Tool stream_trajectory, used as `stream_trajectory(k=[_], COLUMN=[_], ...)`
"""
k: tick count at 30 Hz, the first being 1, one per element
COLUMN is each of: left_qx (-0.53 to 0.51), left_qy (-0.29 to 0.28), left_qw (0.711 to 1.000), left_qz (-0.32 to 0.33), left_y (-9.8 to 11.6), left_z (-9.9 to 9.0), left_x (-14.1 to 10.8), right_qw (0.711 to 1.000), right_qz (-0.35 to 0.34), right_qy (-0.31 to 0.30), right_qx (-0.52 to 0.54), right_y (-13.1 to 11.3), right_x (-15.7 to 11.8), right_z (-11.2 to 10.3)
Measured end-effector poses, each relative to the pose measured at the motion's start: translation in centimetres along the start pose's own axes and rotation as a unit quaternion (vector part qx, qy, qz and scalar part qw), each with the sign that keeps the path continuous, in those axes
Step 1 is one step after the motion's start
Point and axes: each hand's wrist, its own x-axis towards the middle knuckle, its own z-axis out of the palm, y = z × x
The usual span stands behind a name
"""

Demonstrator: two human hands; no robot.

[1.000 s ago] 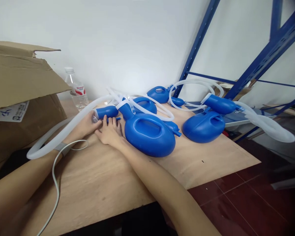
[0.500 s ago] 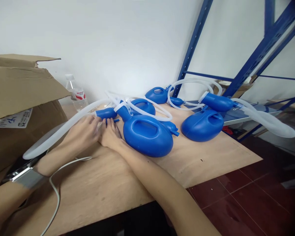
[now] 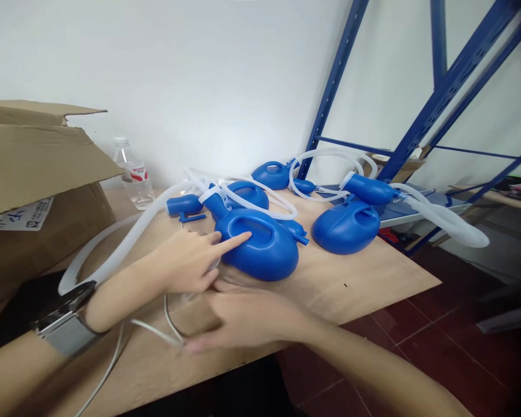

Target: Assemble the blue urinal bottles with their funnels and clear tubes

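Observation:
My left hand, with a watch on the wrist, hovers over the front of the table with its index finger stretched out before the nearest blue plastic urinal bottle. Its other fingers curl around a small pale, see-through thing too blurred to name. Just below, my right hand is smeared by motion, thumb and fingers apart, close to a white cable. Beyond my hands lie a blue funnel-shaped piece joined to a white corrugated hose, and a small blue plastic part.
More blue bottles with looped clear hoses stand to the right and behind. An open cardboard box fills the left side, beside a water bottle. A blue metal rack rises at the back right. The table edge drops to a red tiled floor.
Both hands have come away from the small blue part and moved toward me and to the right. My left index finger is now stretched out. The white cable has shifted.

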Motion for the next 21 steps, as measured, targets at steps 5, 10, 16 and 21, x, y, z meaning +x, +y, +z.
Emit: stream_trajectory(k=[5,10,16,21], left_qx=[-0.040,-0.046,-0.051,-0.064], left_qy=[-0.028,-0.013,0.015,0.000], left_qw=[0.998,0.997,0.995,0.987], left_qz=[-0.028,-0.061,-0.085,-0.147], left_y=[0.6,0.0,-0.9,-0.8], left_z=[1.5,2.7,2.9,3.2], left_x=[0.8,1.0,0.5,0.5], right_qw=[0.968,0.913,0.912,0.896], right_qz=[0.161,0.131,0.170,0.144], right_qy=[0.181,0.352,0.298,0.367], right_qx=[0.068,-0.159,-0.225,-0.204], right_y=[4.0,13.3,16.8,14.2], right_x=[-9.0,-8.5,-6.0,-7.9], right_z=[-6.9,-10.1,-9.0,-9.5])
